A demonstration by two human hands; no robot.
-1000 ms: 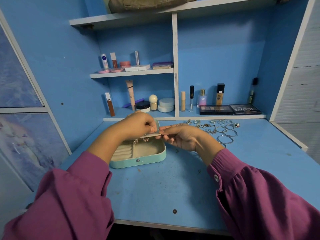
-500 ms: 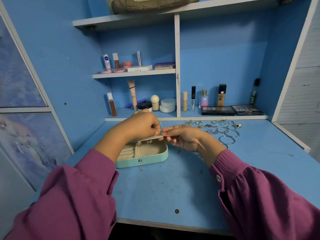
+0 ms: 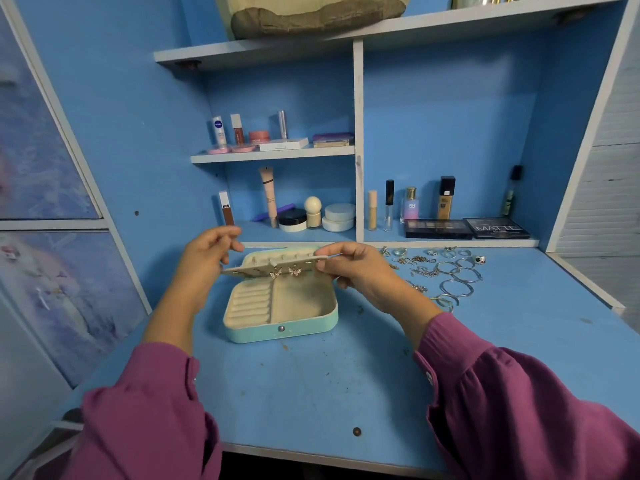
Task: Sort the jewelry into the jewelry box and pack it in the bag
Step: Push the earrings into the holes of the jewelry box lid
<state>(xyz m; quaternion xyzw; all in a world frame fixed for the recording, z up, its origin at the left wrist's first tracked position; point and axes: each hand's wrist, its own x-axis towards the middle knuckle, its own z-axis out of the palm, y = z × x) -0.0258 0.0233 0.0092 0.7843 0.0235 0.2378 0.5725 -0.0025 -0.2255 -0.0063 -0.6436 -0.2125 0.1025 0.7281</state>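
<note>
A teal jewelry box (image 3: 282, 329) lies open on the blue desk (image 3: 346, 375), with cream ring rolls on the left and a bare tray on the right. Above it, both hands hold a cream earring panel (image 3: 263, 266) almost flat, butterfly earrings (image 3: 285, 271) pinned along its front edge. My right hand (image 3: 360, 271) pinches the panel's right end. My left hand (image 3: 207, 261) curls over its left end, thumb and forefinger raised. Loose rings, chains and bangles (image 3: 446, 277) are spread on the desk to the right. An olive bag (image 3: 311, 15) sits on the top shelf.
Makeup bottles, jars and tubes (image 3: 311, 213) line the low shelf behind the box, and two eyeshadow palettes (image 3: 467, 228) lie right of the white divider. More cosmetics (image 3: 273, 140) stand on the middle shelf. Blue side walls close in the desk.
My left hand has slid off the panel's top to its left end, uncovering the box. The panel now sits higher and flatter, with the earrings in plain sight.
</note>
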